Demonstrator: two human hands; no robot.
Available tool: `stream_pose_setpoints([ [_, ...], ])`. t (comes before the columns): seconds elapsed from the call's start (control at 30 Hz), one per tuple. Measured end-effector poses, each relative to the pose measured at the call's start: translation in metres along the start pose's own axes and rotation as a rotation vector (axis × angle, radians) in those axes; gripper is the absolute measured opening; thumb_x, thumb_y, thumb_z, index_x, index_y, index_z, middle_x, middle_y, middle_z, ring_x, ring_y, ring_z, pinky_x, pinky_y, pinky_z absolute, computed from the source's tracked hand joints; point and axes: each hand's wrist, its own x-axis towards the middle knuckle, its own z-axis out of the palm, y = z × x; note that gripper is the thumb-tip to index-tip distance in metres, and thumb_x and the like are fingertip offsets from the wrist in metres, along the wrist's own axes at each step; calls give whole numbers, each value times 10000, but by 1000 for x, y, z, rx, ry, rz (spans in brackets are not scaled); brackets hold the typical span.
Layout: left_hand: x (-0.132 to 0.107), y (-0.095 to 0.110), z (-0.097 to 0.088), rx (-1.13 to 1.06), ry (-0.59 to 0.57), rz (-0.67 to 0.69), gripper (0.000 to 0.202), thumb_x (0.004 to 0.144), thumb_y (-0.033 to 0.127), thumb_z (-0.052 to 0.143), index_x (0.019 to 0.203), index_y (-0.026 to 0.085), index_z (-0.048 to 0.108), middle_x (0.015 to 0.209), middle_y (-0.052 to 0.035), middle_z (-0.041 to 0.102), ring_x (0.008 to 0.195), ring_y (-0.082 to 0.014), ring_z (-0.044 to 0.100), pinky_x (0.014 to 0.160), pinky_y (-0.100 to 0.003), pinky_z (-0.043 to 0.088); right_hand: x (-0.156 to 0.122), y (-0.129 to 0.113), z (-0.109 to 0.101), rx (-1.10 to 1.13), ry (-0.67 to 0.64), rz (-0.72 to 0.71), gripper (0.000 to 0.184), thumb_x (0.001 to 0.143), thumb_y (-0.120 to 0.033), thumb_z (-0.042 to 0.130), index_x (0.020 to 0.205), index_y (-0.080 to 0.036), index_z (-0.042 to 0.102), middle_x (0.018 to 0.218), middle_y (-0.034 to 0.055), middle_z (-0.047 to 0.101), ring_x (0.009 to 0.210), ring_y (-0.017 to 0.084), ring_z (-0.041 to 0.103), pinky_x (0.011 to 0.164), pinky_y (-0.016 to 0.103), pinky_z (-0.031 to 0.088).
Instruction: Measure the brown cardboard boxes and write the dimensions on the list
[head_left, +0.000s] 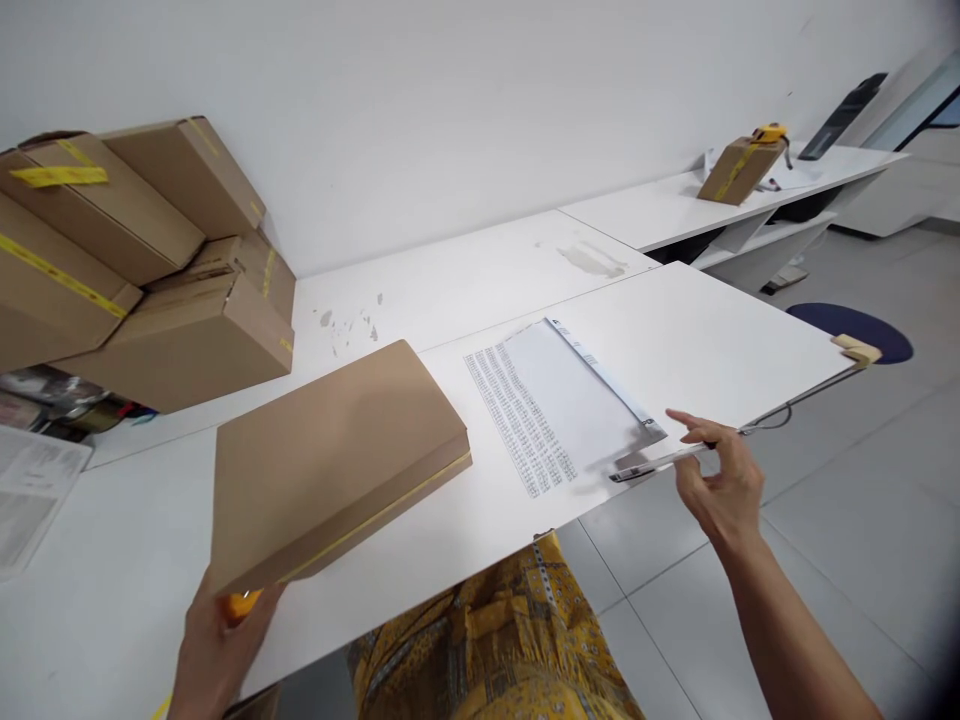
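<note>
Through the head camera I have my left hand [214, 640] at the near left corner of a closed, flat cardboard box [337, 460], which lies on the white table [750, 350]. Its thumb and fingers are parted in a moderate curve around an orange object [241, 604], mostly hidden by the hand and the box edge; I cannot tell how firmly they grip it. A thin yellow strip [382, 518] runs along the box's near side.

My right hand [724, 485] is at the table's front edge, thumb and bent fingers closed in a pinch on a slim pale implement [652, 466]. The index finger points forward, apart from the thumb. The implement's dark tip reaches left, just beside the near corner of a printed sheet [581, 385]; I cannot tell whether they touch. That sheet lies to the right of the box, its rows of small print towards the box.
</note>
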Motion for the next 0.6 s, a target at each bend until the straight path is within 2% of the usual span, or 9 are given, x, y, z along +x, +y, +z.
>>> stream_pose_setpoints([
  [0.07,-2,5,4,-56,43,16,730,716,528,646,1418,434,468,1304,9,692,1215,-348,651,945,-475,579,1,-18,1,60,-121,-89,257,740,-45,504,881,-256,545,894,34,738,761,209,661,624,315,497],
  [0.17,-4,9,9,-89,130,44,600,711,577,666,1245,320,571,1217,-72,699,1124,-372,677,916,-480,572,0,-52,22,150,-480,-251,273,735,3,459,840,-239,532,691,-2,628,597,152,559,517,249,394],
  [0.3,-4,17,11,82,172,-2,414,685,566,682,948,251,623,962,-94,728,948,-377,698,785,-465,569,1,-97,69,-30,-832,-342,278,740,25,433,853,-208,535,604,14,551,653,188,525,516,272,277],
  [0.37,-5,20,11,141,197,-91,452,654,557,711,943,217,635,920,-106,722,903,-376,693,763,-464,559,4,-111,87,-150,-939,-329,299,781,25,423,920,-188,579,662,44,596,705,202,542,524,287,240],
  [0.47,-16,21,8,72,359,-238,665,660,583,729,1184,184,639,1101,-131,709,1005,-368,671,877,-484,537,8,-117,96,-196,-994,-264,485,807,28,412,1212,-175,587,842,80,687,796,215,595,544,291,242],
  [0.53,-32,19,2,-67,473,-303,743,688,611,712,1299,200,612,1183,-119,691,1038,-352,657,925,-484,523,5,-118,89,-152,-923,-180,590,825,14,394,1369,-179,515,926,98,707,814,223,616,551,292,261],
  [0.57,-43,18,-1,-173,482,-302,748,694,631,704,1306,211,617,1173,-106,697,995,-336,664,903,-471,533,0,-121,82,-91,-857,-126,586,842,-3,383,1389,-177,503,943,104,708,806,221,621,558,293,285],
  [0.6,-55,18,-4,-302,436,-274,742,691,657,698,1287,219,634,1138,-93,711,917,-314,671,850,-451,550,-5,-126,73,14,-793,-72,546,868,-30,370,1374,-172,516,937,104,706,782,212,621,567,293,315],
])
